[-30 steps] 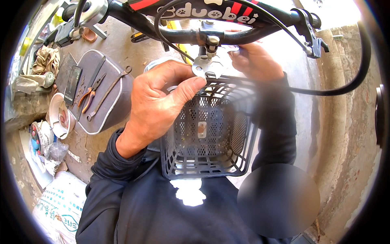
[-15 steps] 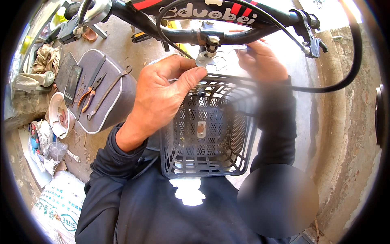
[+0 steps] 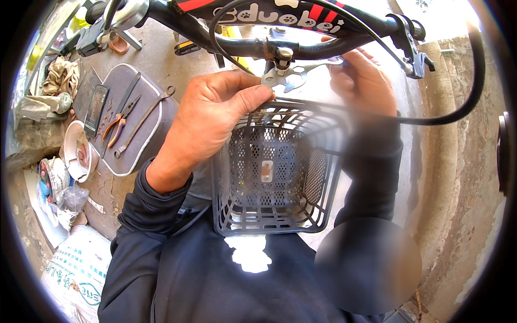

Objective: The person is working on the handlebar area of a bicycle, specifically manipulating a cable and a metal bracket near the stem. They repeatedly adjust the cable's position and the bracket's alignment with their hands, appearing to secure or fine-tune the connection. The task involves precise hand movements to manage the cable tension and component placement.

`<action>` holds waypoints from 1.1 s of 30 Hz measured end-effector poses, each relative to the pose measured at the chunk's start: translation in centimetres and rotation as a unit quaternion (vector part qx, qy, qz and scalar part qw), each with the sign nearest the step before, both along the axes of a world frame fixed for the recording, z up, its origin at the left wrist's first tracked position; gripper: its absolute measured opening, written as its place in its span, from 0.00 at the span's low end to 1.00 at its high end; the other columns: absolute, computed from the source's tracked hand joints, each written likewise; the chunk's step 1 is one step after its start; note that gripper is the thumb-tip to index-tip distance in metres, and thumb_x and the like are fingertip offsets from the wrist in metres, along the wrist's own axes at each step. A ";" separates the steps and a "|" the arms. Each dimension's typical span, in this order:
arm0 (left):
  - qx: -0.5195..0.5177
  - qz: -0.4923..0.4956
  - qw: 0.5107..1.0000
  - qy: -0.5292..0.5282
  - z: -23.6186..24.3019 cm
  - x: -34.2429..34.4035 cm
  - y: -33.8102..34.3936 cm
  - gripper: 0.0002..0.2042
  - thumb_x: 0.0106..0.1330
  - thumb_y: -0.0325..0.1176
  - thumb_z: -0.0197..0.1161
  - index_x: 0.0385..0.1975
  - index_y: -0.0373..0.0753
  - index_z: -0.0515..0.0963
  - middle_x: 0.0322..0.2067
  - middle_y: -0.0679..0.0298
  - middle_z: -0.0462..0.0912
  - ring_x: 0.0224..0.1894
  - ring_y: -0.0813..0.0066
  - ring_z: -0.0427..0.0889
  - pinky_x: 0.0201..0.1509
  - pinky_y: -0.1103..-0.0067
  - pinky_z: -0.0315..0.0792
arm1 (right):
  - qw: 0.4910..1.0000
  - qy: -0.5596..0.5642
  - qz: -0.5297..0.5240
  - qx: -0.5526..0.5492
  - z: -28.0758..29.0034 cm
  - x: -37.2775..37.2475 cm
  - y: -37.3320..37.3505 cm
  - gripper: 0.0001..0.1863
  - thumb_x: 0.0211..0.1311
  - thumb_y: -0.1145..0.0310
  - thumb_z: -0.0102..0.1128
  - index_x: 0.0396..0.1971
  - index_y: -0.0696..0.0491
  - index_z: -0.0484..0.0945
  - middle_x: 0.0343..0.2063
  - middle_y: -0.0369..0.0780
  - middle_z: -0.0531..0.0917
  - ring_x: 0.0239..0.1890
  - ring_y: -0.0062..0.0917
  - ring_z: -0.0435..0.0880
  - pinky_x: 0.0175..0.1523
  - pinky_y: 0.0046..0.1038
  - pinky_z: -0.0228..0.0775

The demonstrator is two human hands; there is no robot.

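My left hand (image 3: 202, 116) is closed in a pinch just below the handlebar clamp bolt (image 3: 284, 56). Between thumb and forefinger is a flat silver metal piece (image 3: 271, 79); most of it is covered. My right hand (image 3: 369, 81), partly blurred, grips the far end of a flat silver multi-hole wrench (image 3: 296, 81), whose shaped head lies under the bolt. Whether its jaw sits on a nut, I cannot tell. Below both hands a black plastic bicycle basket (image 3: 269, 229) rests against me, its rim under the black handlebar (image 3: 231, 48).
A grey padded seat (image 3: 156, 132) at left bears pliers (image 3: 121, 121), a ring spanner (image 3: 142, 124), a flat metal bar (image 3: 125, 94) and a phone (image 3: 97, 110). A white tub (image 3: 81, 167) and a white sack (image 3: 78, 269) stand nearby. A black cable (image 3: 468, 102) loops at right.
My right hand has moved right and slightly down, and the wrench now shows plainly under the bolt. My left hand stays at the same spot, its wrist shifted slightly left.
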State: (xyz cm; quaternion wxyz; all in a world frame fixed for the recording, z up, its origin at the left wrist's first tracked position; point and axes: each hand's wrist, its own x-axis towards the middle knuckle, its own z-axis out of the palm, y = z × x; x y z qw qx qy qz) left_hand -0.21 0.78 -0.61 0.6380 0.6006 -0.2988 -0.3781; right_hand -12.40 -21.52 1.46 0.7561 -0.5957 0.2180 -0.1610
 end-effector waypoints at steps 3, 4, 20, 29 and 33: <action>0.001 0.012 1.000 0.009 0.2 -0.1 0.0 0.10 0.64 0.31 0.63 0.37 0.30 0.81 0.35 0.58 0.85 0.37 0.74 0.83 0.46 0.79 0.76 | 0.999 0.014 -0.011 0.049 -0.8 0.3 0.1 0.07 0.67 0.72 0.48 0.37 0.58 0.74 0.23 0.41 0.77 0.15 0.15 0.67 0.16 0.16 0.55; 0.000 0.012 1.000 0.005 0.3 -0.1 0.1 0.09 0.63 0.30 0.63 0.37 0.30 0.80 0.35 0.58 0.85 0.37 0.74 0.83 0.46 0.79 0.76 | 0.998 0.022 -0.013 0.062 -1.2 0.4 0.0 0.07 0.67 0.72 0.48 0.37 0.57 0.74 0.23 0.40 0.77 0.15 0.15 0.67 0.16 0.15 0.54; 0.018 0.002 1.000 -0.002 0.4 -0.1 0.0 0.09 0.62 0.30 0.63 0.36 0.29 0.81 0.33 0.59 0.85 0.36 0.76 0.82 0.45 0.80 0.75 | 0.994 -0.023 0.013 0.102 0.3 0.1 -0.3 0.08 0.67 0.72 0.48 0.34 0.60 0.75 0.24 0.43 0.80 0.14 0.16 0.68 0.14 0.16 0.55; -0.004 0.012 1.000 0.005 0.7 -0.1 -0.1 0.09 0.63 0.31 0.63 0.35 0.30 0.81 0.33 0.59 0.85 0.36 0.76 0.83 0.44 0.81 0.75 | 0.997 0.029 -0.028 0.064 0.0 0.6 0.4 0.08 0.69 0.68 0.49 0.35 0.57 0.74 0.23 0.39 0.79 0.14 0.14 0.68 0.14 0.14 0.55; -0.003 0.019 1.000 -0.001 0.7 -0.2 0.0 0.09 0.64 0.32 0.63 0.35 0.31 0.81 0.33 0.59 0.85 0.36 0.76 0.83 0.44 0.81 0.75 | 0.997 0.031 -0.037 0.059 0.1 0.7 0.8 0.08 0.69 0.69 0.49 0.34 0.57 0.74 0.23 0.40 0.79 0.14 0.13 0.68 0.14 0.15 0.56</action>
